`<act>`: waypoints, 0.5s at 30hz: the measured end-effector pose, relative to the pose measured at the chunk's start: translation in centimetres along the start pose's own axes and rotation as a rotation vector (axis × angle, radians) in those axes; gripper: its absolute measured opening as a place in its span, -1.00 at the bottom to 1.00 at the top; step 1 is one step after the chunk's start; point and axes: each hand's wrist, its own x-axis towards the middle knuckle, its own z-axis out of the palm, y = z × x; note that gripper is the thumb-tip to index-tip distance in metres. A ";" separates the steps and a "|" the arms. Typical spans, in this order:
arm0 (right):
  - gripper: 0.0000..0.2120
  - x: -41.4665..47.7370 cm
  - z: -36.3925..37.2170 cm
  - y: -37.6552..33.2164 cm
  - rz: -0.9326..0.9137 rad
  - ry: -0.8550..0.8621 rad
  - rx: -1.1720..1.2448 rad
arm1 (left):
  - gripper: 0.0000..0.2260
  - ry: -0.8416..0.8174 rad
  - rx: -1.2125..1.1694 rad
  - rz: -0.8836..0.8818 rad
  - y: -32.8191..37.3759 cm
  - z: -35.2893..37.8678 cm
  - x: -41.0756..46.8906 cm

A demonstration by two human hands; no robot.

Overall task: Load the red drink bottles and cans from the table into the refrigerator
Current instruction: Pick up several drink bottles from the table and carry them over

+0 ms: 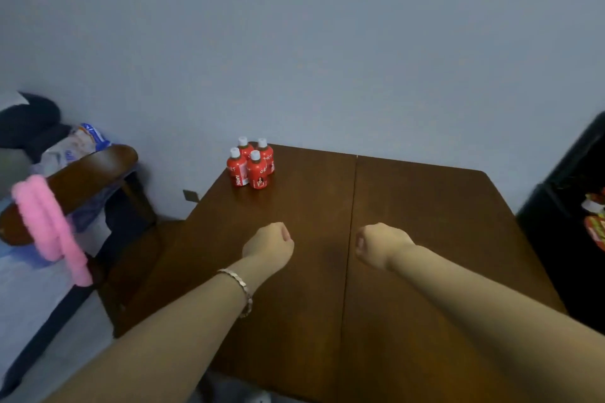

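1. My left hand (pixel 268 244) and right hand (pixel 379 245) hover low over the middle of the brown bench (pixel 409 222). The fingers of each are curled tight into a fist and hold nothing.
2. The four red juice bottles (pixel 258 172), white-capped and upright, stand in a tight cluster at the bench's far left corner, just above centre-left of the frame. They look to be touching one another, and they are well apart from both hands. I see no cans on the bench.
3. Risk one: the cluster sits close to the corner edge. If I reach in with a wide hand for one bottle, I may nudge its neighbours, and one could tip or drop off by the wall.
4. Risk two: the front bottles block the rear pair, so I judge the front ones should go first.
5. Risk three: the chair (pixel 98 170) with the pink fluffy thing (pixel 49 222) draped on it stands near the bench's left side, and a swinging left elbow could catch it.
6. Containers: a dark cabinet (pixel 556 222) at the right edge is likely the refrigerator. Something red (pixel 596 232) shows at it, too cut off to name.
7. A crumpled plastic bag (pixel 75 144) lies at upper left, and I cannot tell what is in it.
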 end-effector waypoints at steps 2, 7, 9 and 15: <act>-0.75 5.6 0.0 -1.8 0.004 0.012 0.028 | -0.91 -0.004 0.008 -0.010 -2.0 -1.3 6.0; -0.71 16.7 -0.3 -6.7 0.045 -0.023 0.178 | -0.69 -0.011 -0.023 0.035 -5.8 -5.0 18.9; -0.70 20.1 -0.3 -8.4 0.043 -0.046 0.208 | -0.64 0.010 -0.074 0.035 -7.0 -6.0 22.9; -0.45 31.0 0.5 -12.5 0.009 -0.042 0.331 | -0.48 0.154 -0.223 0.010 -11.2 -7.0 33.9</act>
